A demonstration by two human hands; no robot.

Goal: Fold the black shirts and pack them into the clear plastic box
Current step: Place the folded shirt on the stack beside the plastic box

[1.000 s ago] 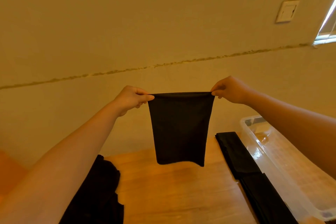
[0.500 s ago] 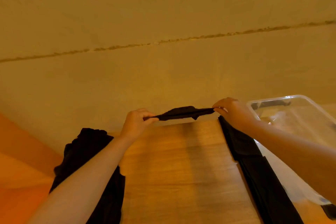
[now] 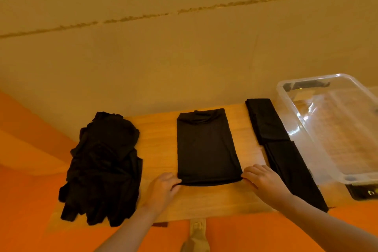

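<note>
Head view: folded black shirt (image 3: 206, 147) flat on counter (image 3: 159, 149), mid-scene. Left hand (image 3: 162, 188) pinches its near-left corner; right hand (image 3: 263, 182) pinches near-right corner (fingers curled at the hem). Unfolded shirt pile (image 3: 102, 167) left; clear plastic box (image 3: 335, 129) far right.

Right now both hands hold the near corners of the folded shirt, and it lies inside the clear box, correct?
Not quite. The head view shows the left hand and right hand at the folded shirt's near corners, but it lies on the wooden table, beside the clear box.
</note>
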